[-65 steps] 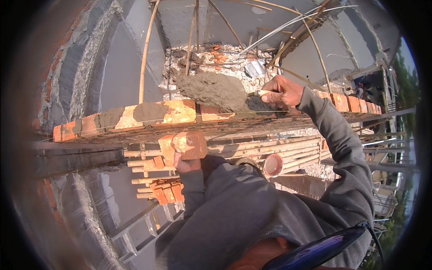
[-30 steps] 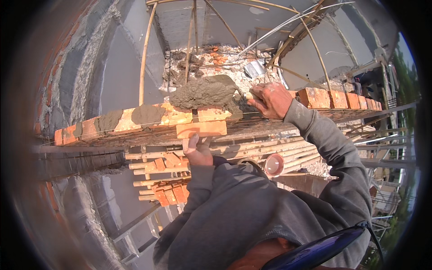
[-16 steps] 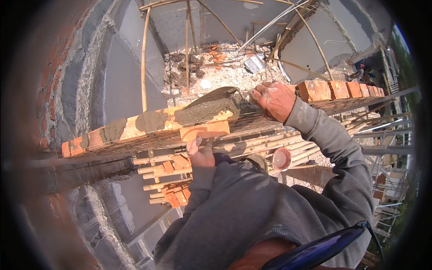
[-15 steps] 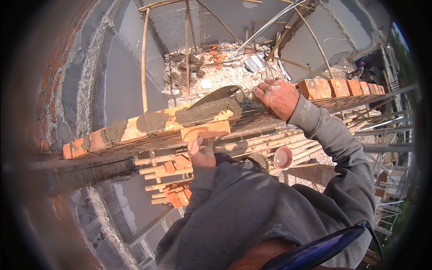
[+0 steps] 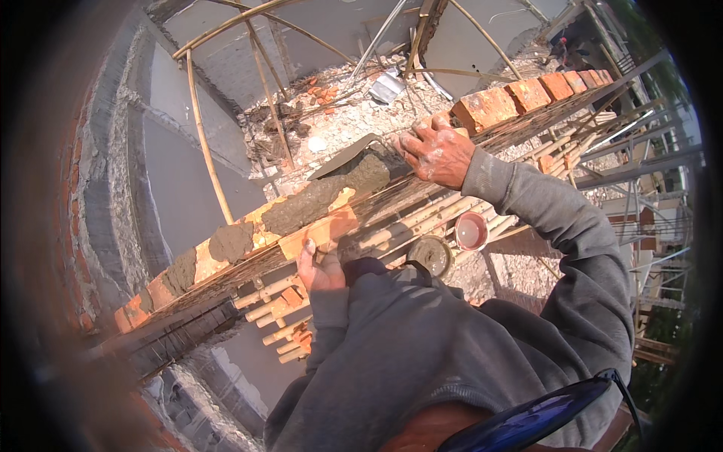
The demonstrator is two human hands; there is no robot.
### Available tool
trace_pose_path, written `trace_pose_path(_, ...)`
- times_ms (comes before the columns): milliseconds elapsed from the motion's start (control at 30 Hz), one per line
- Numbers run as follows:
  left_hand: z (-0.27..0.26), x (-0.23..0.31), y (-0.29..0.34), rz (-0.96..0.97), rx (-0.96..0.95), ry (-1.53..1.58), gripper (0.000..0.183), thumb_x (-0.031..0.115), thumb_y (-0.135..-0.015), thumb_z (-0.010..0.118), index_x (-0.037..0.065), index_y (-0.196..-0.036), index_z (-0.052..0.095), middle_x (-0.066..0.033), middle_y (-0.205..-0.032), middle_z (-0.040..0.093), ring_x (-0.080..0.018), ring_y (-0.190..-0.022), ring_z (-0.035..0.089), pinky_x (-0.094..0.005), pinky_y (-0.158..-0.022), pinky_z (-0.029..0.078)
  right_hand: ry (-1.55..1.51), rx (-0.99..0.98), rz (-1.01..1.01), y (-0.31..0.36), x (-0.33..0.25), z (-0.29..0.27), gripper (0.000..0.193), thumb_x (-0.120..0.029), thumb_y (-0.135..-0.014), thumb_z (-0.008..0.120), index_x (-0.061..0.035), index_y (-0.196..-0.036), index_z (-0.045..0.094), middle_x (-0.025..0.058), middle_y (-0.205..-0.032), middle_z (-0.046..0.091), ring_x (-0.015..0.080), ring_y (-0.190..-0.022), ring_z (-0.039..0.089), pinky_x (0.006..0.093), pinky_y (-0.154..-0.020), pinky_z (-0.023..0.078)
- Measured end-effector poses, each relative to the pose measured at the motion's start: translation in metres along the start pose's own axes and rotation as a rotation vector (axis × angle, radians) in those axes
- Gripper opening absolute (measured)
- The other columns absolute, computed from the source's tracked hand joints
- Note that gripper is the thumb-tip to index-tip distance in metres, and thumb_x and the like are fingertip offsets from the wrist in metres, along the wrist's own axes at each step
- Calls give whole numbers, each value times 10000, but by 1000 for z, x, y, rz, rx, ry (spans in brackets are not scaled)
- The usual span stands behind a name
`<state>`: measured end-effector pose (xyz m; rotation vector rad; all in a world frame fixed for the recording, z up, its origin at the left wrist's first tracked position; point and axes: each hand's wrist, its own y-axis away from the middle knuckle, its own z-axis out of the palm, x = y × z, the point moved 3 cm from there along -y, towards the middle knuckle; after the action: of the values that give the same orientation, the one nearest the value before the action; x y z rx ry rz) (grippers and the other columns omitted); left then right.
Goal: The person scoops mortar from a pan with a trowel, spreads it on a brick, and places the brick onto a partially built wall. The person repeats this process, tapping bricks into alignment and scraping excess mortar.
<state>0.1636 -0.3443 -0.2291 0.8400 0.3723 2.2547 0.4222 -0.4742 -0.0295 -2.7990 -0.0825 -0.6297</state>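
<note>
A narrow brick wall [image 5: 207,260] runs slantwise ahead of me, its top course dabbed with wet grey mortar [image 5: 327,194]. My left hand [image 5: 322,267] is closed on an orange brick [image 5: 320,232], fingers and thumb at its near side, held against the wall's near face just below the mortar. Farther right, my right hand [image 5: 437,156] grips a trowel whose handle the fingers hide. Its grey blade [image 5: 346,157] lies along the far edge of the mortar bed. A row of orange bricks [image 5: 486,111] stands on the wall just beyond the right hand.
Bamboo poles [image 5: 410,226] form a scaffold platform below the near side. On it are a grey mortar-stained bucket [image 5: 431,255], a reddish pail [image 5: 471,230] and loose bricks [image 5: 290,299]. Upright bamboo poles [image 5: 203,143] and rubble [image 5: 339,120] lie beyond the wall.
The view has turned, so the wall now slopes more steeply up to the right. Both hands keep their holds on the brick and the trowel; the bucket shows more fully.
</note>
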Motion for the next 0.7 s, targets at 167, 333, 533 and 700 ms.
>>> trace_pose_path(167,-1,2,1,103,45,-315,257,137,-913,651,18,-1141,636,-104,-1079,662,-272,-1082,633,-520,-978,530,107,27,221,63,62,-43,212,-117,-811,706,-67,-1017,698,57,-977,629,237,-847,627,405,-672,488)
trace_pose_path(333,-6,0,2,63,9,-125,231,124,-914,637,3,-1112,631,-102,-1071,644,-276,-1062,635,-529,-988,540,-661,108,609,103,19,-89,324,-126,-831,733,-26,-1138,697,136,-887,659,328,-733,651,443,-631,495)
trace_pose_path(533,-47,13,16,50,74,-215,188,126,-898,631,36,-1063,647,-99,-1089,686,-300,-1097,661,-564,-951,543,-870,-124,559,90,-101,-70,340,-133,-840,721,6,-1143,653,172,-891,659,391,-745,664,472,-664,531)
trace_pose_path(700,-72,25,34,-36,142,-118,229,183,-851,675,76,-1053,666,-80,-1127,697,-325,-1134,651,-558,-967,531,-922,-157,545,55,-152,-25,349,-161,-908,710,20,-1197,634,224,-1000,668,391,-850,681,465,-701,551)
